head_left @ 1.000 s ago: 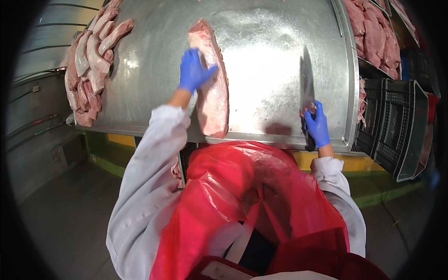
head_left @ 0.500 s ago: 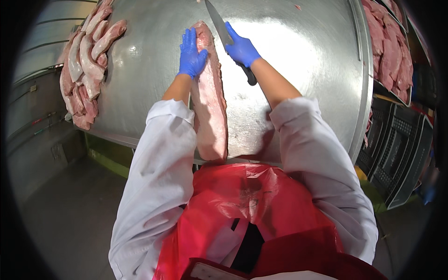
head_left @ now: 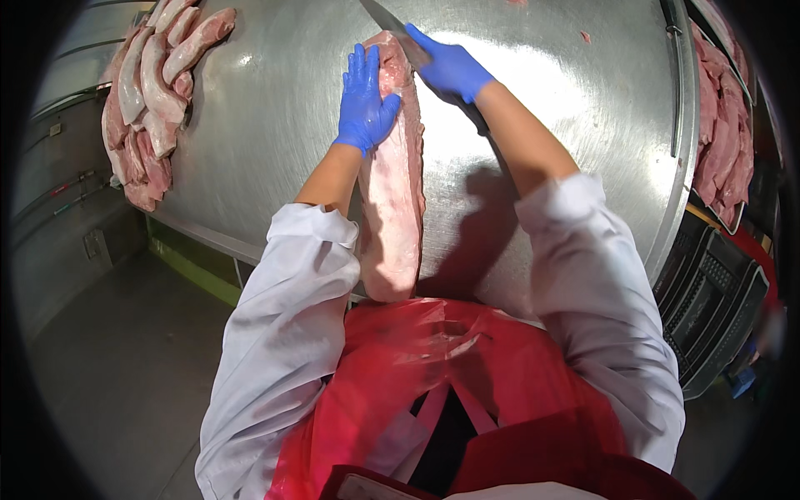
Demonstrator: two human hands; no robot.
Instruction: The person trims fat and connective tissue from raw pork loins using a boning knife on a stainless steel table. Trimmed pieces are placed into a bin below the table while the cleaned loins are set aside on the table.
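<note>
Meat slab (head_left: 392, 242) lay lengthwise on the bench (head_left: 283, 100), under a flat left hand (head_left: 363, 104); the right hand (head_left: 454, 71) was clamped on a knife (head_left: 392, 21) at its far end. Placing the edge seemed in hand; the next move called for fingers kept clear.

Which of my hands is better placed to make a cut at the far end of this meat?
Probably your right hand: it grips the knife, with the blade by the far end of the meat. Your left hand lies flat on top, without a tool.
</note>
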